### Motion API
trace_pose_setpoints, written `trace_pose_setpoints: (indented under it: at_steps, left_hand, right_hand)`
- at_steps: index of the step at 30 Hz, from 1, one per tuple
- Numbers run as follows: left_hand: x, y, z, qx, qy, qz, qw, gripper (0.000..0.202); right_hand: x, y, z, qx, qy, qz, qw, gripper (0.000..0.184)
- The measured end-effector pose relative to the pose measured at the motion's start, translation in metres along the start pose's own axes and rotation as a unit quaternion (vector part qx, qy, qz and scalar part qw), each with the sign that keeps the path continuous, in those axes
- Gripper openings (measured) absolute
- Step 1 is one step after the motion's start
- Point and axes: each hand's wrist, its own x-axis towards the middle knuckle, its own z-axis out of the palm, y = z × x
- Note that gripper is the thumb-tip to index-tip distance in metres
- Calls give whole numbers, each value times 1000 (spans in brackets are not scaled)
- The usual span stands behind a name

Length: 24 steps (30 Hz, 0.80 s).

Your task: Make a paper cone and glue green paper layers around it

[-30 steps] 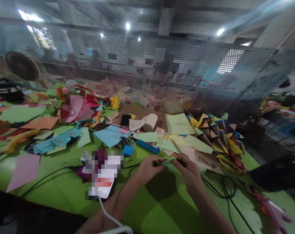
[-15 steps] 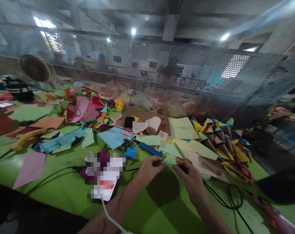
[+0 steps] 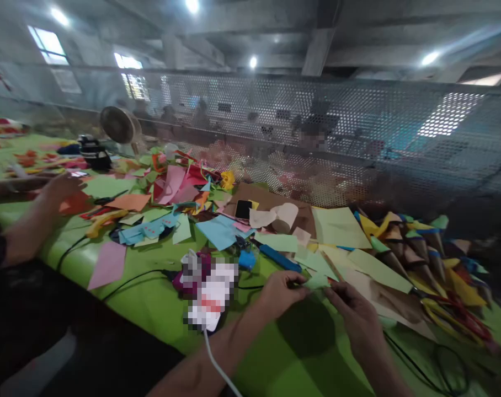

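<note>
My left hand (image 3: 280, 291) and my right hand (image 3: 355, 315) are held close together above the green table (image 3: 304, 353). Both pinch a small light green piece of paper (image 3: 316, 282), the left at its left end and the right at its right end. The paper is folded into a small pointed shape between my fingertips. Light green paper sheets (image 3: 316, 259) lie just beyond my hands, and a blue cutter (image 3: 278, 257) lies behind my left hand.
Coloured paper scraps (image 3: 171, 193) cover the table. Paper cones (image 3: 416, 248) are piled at the right, with scissors (image 3: 453, 311) near them. Black cables (image 3: 420, 358) run across the table. Another person's arm (image 3: 35, 212) rests at the left. A perforated metal screen (image 3: 316, 138) stands behind.
The camera has swung to the left, bringing another person's arm into view. My hands stay together on the green paper, now lower right of centre.
</note>
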Motion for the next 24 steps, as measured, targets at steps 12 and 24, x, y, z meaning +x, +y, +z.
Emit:
trace_pose_setpoints:
  at_steps: [12, 24]
  left_hand:
    - [0, 11, -9, 0, -6, -13, 1000, 35]
    - [3, 11, -13, -10, -3, -52, 999, 21]
  right_hand:
    - [3, 0, -1, -7, -58, -73, 996, 27]
    - [-11, -34, -10, -18, -58, -67, 996, 31]
